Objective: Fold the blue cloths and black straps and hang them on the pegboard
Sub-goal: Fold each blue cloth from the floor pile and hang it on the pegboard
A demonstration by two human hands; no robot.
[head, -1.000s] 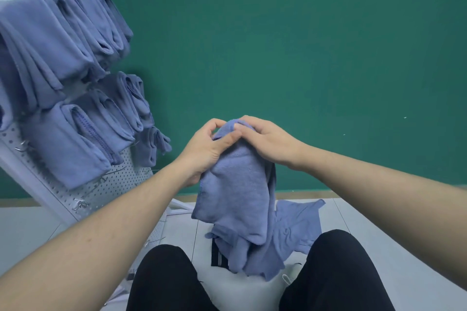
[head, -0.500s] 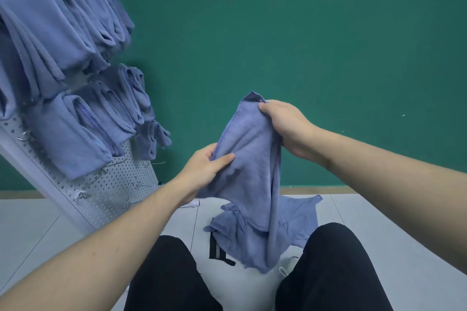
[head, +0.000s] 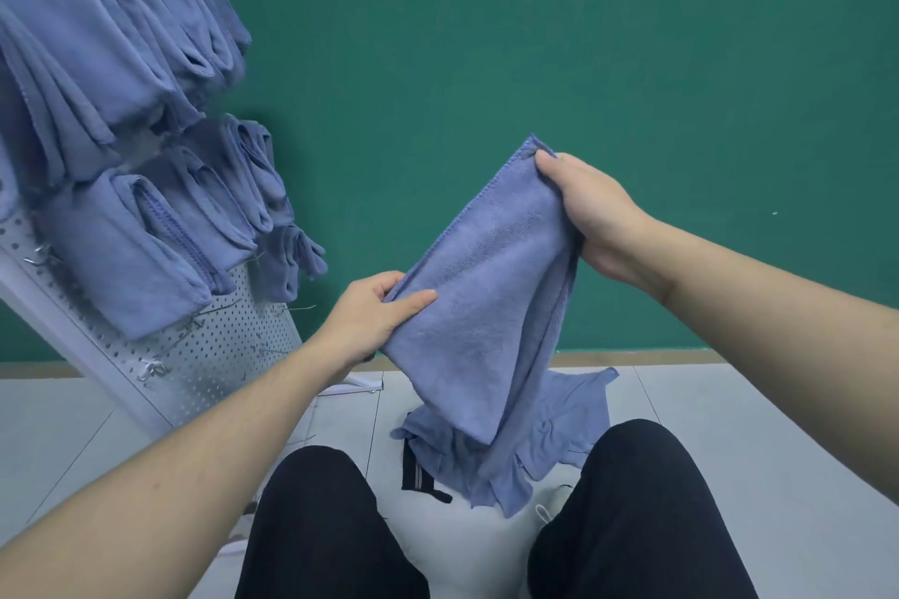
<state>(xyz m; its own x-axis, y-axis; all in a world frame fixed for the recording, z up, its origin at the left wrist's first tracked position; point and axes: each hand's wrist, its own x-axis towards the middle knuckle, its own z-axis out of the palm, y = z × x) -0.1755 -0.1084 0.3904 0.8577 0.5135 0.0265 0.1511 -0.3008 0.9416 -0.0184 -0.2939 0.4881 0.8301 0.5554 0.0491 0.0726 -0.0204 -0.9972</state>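
A green wall (head: 584,39) fills the space beyond both hands, and a pale tiled floor (head: 729,428) runs beneath them. To the left of the left hand and leaning away from it stands the white pegboard (head: 228,345), its upper part covered by folded blue cloths (head: 112,122) hanging in rows, with bare metal hooks (head: 151,370) showing lower down. Below the hands, the person's two knees in black trousers (head: 627,516) frame the floor.

Between the hands hangs the blue cloth (head: 486,287) being worked, folded lengthwise and stretched on a slant, its loose end drooping down toward the floor. The right hand (head: 591,214), the higher of the two, grips the cloth's top corner with fingers curled around the edge. The left hand (head: 374,316), lower and nearer the pegboard, pinches the cloth's left edge, thumb lying across the front and fingers tucked behind.

Directly beneath the held cloth, between the knees, lies a heap of unfolded blue cloths (head: 569,423) on the floor. At the heap's left edge, below the left hand, a black strap (head: 418,477) pokes out.
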